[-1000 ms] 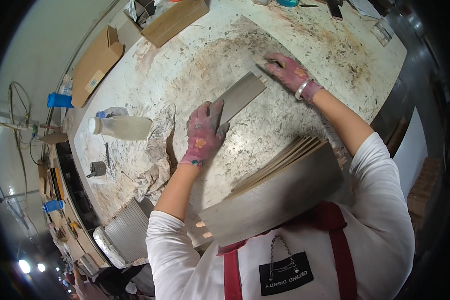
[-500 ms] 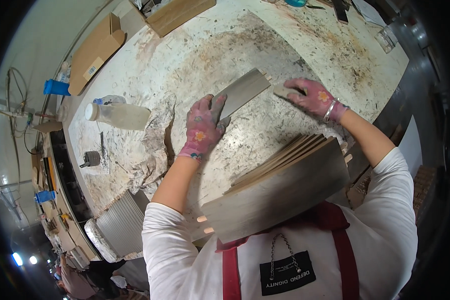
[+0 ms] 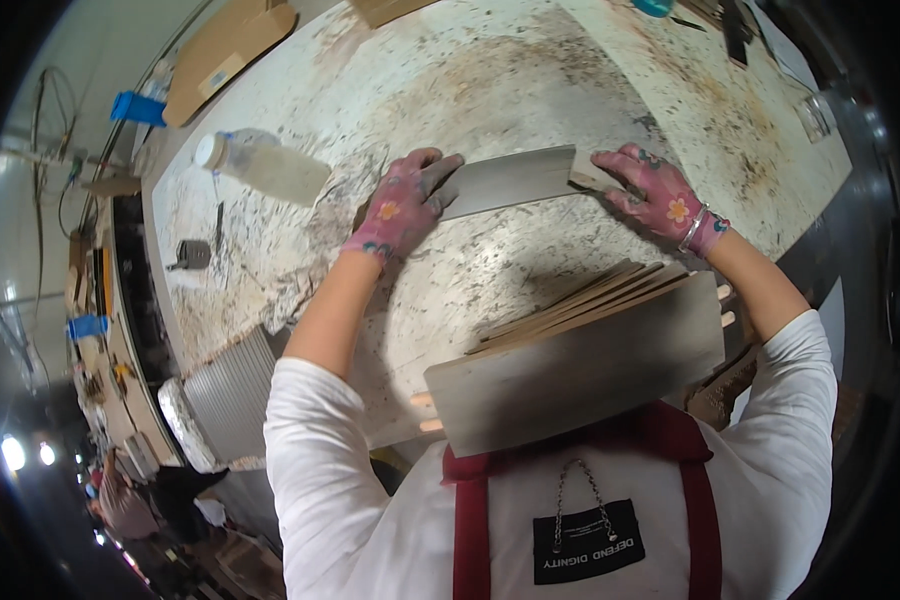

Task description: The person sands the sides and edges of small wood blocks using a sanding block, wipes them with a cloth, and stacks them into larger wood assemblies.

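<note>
A flat grey board [image 3: 520, 180] lies on the worktable, slightly tilted up to the right. My left hand [image 3: 400, 207], in a pink flowered glove with grey fingertips, grips its left end. At the board's other end, my gloved right hand [image 3: 657, 200] pinches a small pale flat block [image 3: 592, 176], which appears to touch that end. The block and fingers hide whatever sticks out there. Close to my chest leans a fanned stack of similar grey boards [image 3: 580, 365], with short wooden pegs [image 3: 427, 398] standing out of the ends.
The stained white worktable [image 3: 510, 80] carries a cloudy plastic bottle [image 3: 275, 170], a dark cup [image 3: 192, 254] and a crumpled cloth [image 3: 315, 225] on the left. Ribbed grey panels [image 3: 232, 390] stand lower left. Cardboard [image 3: 232, 50] lies behind; a clear jar [image 3: 816, 120] stands far right.
The board has turned closer to level. My right hand has brought the pale block over to the board's right end, covering the pegs seen there before. The whole view has shifted a little.
</note>
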Demonstrator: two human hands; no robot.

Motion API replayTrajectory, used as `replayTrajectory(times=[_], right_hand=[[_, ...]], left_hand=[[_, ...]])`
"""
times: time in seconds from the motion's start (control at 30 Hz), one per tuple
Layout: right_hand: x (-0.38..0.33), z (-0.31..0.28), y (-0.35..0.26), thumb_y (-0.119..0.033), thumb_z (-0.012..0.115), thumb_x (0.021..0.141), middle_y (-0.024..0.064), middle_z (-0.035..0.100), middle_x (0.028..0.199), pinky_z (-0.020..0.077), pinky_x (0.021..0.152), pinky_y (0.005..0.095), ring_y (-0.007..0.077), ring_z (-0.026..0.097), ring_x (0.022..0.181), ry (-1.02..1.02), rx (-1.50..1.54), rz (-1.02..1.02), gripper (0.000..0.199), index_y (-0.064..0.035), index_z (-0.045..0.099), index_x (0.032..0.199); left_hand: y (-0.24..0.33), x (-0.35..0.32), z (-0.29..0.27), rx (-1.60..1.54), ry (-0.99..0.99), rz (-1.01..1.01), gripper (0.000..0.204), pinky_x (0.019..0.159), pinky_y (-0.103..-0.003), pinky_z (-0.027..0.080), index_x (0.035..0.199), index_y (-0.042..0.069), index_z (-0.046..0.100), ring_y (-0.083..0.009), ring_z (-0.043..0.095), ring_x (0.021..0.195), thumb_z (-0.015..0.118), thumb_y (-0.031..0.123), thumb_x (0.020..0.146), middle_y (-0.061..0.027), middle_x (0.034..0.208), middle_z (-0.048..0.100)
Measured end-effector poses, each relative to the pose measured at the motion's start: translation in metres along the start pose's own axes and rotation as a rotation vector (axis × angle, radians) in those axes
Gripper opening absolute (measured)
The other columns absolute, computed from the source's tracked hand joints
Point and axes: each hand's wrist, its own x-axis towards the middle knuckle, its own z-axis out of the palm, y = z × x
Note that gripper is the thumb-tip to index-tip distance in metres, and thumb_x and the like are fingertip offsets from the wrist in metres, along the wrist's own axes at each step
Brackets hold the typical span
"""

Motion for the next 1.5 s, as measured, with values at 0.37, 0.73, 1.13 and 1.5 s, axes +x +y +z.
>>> replayTrajectory(times=[0.37,0.73,1.13,1.5], right_hand=[[0.100,0.078,-0.077,-0.015,0.049,0.087,0.0085,0.057,0.100,0.0392,0.098,0.0448,0.0269,0.058,0.100,-0.084,-0.240,-0.863,0.035,-0.0178,0.056,0.121],[0.022,0.030,0.019,-0.016,0.061,0.083,0.0040,0.058,0.096,0.0350,0.102,0.0455,0.0209,0.058,0.087,0.038,-0.420,-0.538,0.042,-0.0232,0.055,0.123],[0.087,0.011,-0.052,-0.026,0.060,0.083,0.0107,0.055,0.104,0.0364,0.099,0.0412,0.0264,0.055,0.099,-0.058,-0.179,-0.474,0.042,-0.0165,0.055,0.124],[0.163,0.053,-0.101,-0.026,0.061,0.083,0.0106,0.056,0.115,0.0410,0.094,0.0404,0.0287,0.055,0.109,-0.379,-0.416,-0.431,0.038,-0.0189,0.056,0.119]], left_hand=[[-0.012,0.015,-0.010,-0.014,-0.141,0.045,0.038,0.093,-0.038,0.044,0.125,0.014,0.055,-0.0337,0.054,0.107,0.057,0.022,0.088,-0.0153,0.114,0.057],[-0.019,0.014,-0.003,-0.095,-0.178,-0.041,0.039,0.088,-0.037,0.046,0.124,0.013,0.058,-0.0324,0.058,0.100,0.054,0.031,0.090,-0.0143,0.106,0.061],[0.067,0.007,0.082,0.235,0.124,0.270,0.053,0.103,-0.043,0.035,0.120,0.012,0.059,-0.0317,0.051,0.116,0.062,0.048,0.081,-0.0148,0.123,0.056],[0.060,0.008,0.086,0.169,0.114,0.262,0.062,0.107,-0.047,0.029,0.127,0.009,0.053,-0.0333,0.042,0.125,0.055,0.053,0.083,-0.0144,0.134,0.048]])
